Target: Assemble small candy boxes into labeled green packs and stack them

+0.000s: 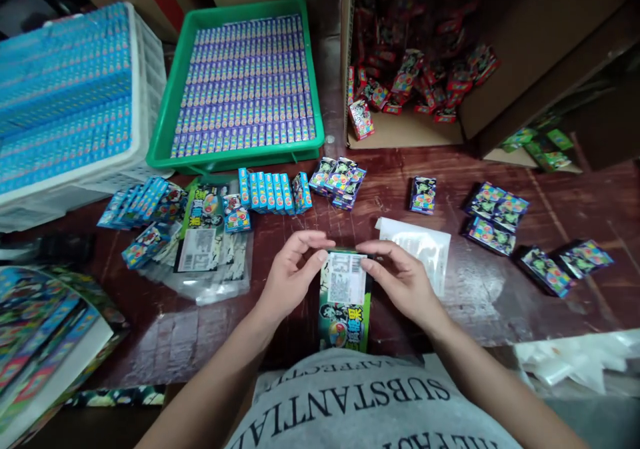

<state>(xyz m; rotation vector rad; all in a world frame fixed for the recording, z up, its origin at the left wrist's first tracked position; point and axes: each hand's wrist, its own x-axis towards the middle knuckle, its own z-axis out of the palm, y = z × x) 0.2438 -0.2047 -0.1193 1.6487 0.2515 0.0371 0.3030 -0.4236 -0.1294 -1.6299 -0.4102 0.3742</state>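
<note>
A green and black printed packet [345, 325] with a white barcode label [343, 279] is upside down in front of my shirt. My left hand [293, 269] pinches its upper left corner between thumb and fingers. At the upper right corner, my right hand [403, 279] grips it the same way, thumb over the label's edge. Just beyond my right hand lies a white sheet with a clear, shiny surface [423, 245]. Similar printed packets [203, 235] rest on clear plastic to the left of my left hand.
Small blue boxes [270, 192] stand in a row, and purple ones [493, 212] lie at the right. Behind are a green tray [320, 143] of purple boxes, a white crate [145, 55] of blue boxes and a cardboard carton [405, 135] with red boxes. An open printed carton [75, 362] is at left.
</note>
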